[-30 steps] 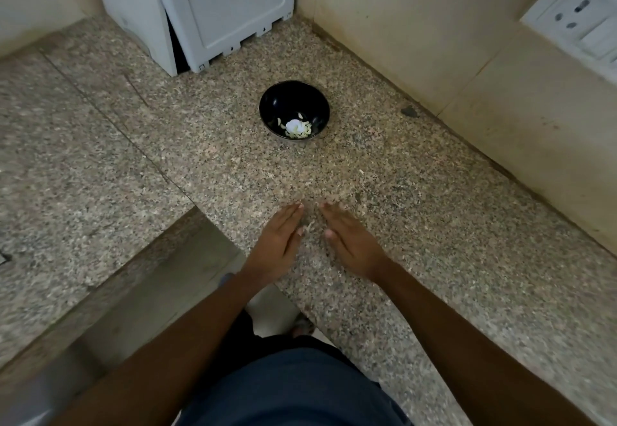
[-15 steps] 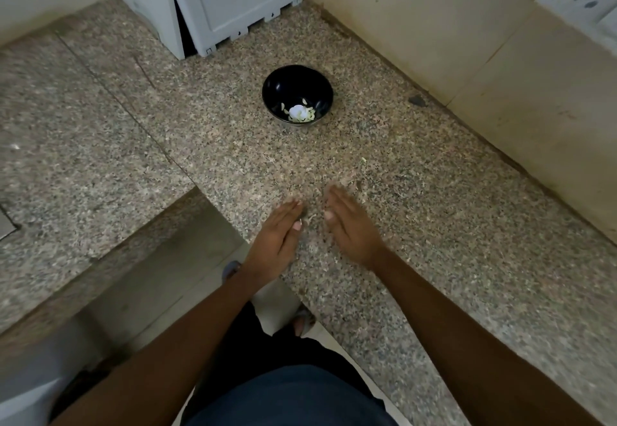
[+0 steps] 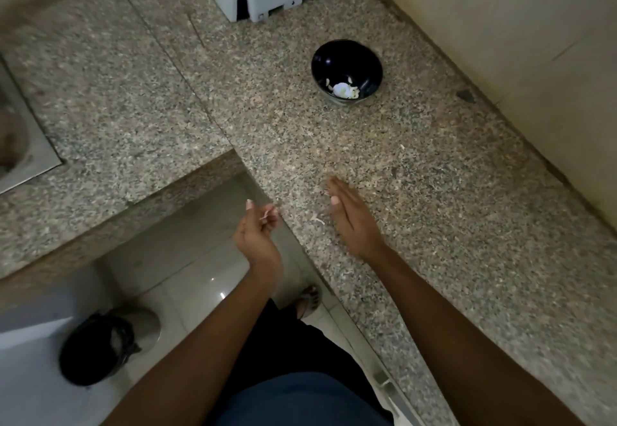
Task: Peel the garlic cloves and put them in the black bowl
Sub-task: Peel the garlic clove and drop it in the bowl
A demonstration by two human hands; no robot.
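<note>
Head view, the only view. Landmark taken: the black bowl (image 3: 346, 71), standing on the speckled granite counter (image 3: 434, 192), toward the wall corner.

Inside the bowl, a white rounded piece with a few pale slivers beside it is seen low on the wall nearest the person; these are read as peeled garlic cloves (image 3: 343, 89), though the detail is too small for a count. No whole unpeeled clove is made out anywhere on the counter.

The right hand (image 3: 352, 222) is held on the person's side of the bowl, well apart from it, over the counter near its front edge. Its fingers are extended and close together, pointing roughly toward the bowl; nothing is held. Whether the palm touches the stone cannot be told, as the hand is blurred.

The left hand (image 3: 258, 235) is placed further from the bowl, beyond the counter edge and over the floor. Its fingers are loosely curled upward, and a thin pale scrap, judged to be a garlic skin (image 3: 265, 216), is seen at the fingertips. A second pale shred (image 3: 318, 220) lies on the counter between the two hands, just beside the right one.

Relation for the next move: the bowl lies forward and slightly right of both hands, and the right hand is the nearer. Peeling is judged largely finished, with loose skins being cleared off the edge. A lined bin (image 3: 100, 349) stands on the floor, far from the bowl, below the left hand's side.
</note>
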